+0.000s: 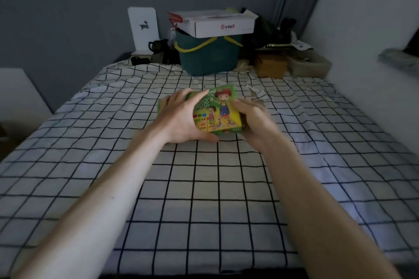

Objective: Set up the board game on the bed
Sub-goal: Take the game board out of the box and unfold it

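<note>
A green and yellow board game box with a cartoon child on its lid lies in the middle of the bed, which has a white sheet with a black grid. My left hand grips the box's left side, fingers spread over the lid and thumb at its near edge. My right hand grips the box's right side, thumb on the lid edge and fingers hidden behind it. The box sits low, at or just above the sheet.
At the bed's far end stand a teal basket with yellow handles topped by a white carton, a white stand, a dark mug, a brown box and dark clutter. A wall runs along the right.
</note>
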